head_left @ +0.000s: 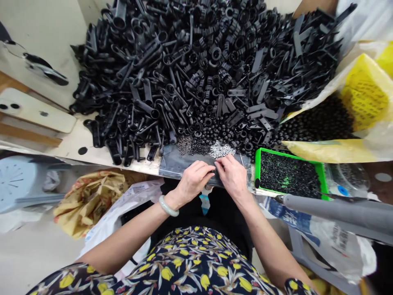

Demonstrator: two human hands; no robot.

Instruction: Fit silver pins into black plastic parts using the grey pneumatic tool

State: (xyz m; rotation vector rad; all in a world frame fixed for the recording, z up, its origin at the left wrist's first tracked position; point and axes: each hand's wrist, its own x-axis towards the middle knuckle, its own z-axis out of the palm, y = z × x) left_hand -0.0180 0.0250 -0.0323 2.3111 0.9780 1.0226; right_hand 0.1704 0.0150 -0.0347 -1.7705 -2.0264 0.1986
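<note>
At the front edge of the table, my left hand (194, 180) and my right hand (232, 175) meet over a dark grey mat (172, 163), fingertips almost touching. Both hands are closed in a pinch, and whatever lies between the fingers is too small to make out. Just beyond my right hand is a small heap of shiny silver pins (221, 149). To its left lie tiny black pieces (200, 148) and a patch of small brownish metal parts (184, 145). Round black beads (211, 132) spread behind them.
A large pile of black plastic parts (184, 61) covers the back. On the right stand a green tray (322, 174) of small black pieces, a yellow-and-white bag (365, 90) and a grey power driver (331, 211). A white phone (37, 110) leans at left, above a light blue stool (18, 180).
</note>
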